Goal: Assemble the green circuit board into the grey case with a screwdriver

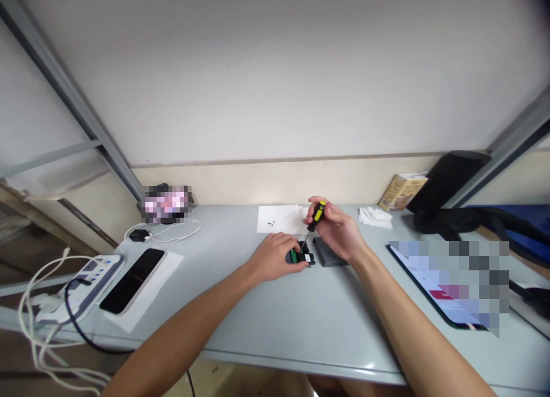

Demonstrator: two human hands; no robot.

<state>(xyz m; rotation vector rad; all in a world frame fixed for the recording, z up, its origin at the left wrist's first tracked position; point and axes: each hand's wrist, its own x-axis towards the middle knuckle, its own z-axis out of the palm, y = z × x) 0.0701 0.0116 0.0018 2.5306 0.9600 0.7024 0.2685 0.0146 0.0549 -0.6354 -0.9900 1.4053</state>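
My right hand (337,228) grips a yellow and black screwdriver (318,213), its shaft slanting down to the left. The tip reaches a small black device with a green circuit board (294,255), though the exact contact point is too small to make out. Fingers of my left hand (275,256) close around this device and hold it against the desk. Just right of it, partly under my right hand, lies a dark grey flat case (329,255). Behind my hands, several tiny dark pieces, perhaps screws (271,223), rest on a sheet of white paper (283,212).
At left are a black phone (133,281) on paper, a power strip (88,285) with cables, and a black adapter (138,235). A tablet (447,288) lies at right. Farther back stand crumpled tissue (375,217), a yellow box (403,192) and a black cylinder (449,176).
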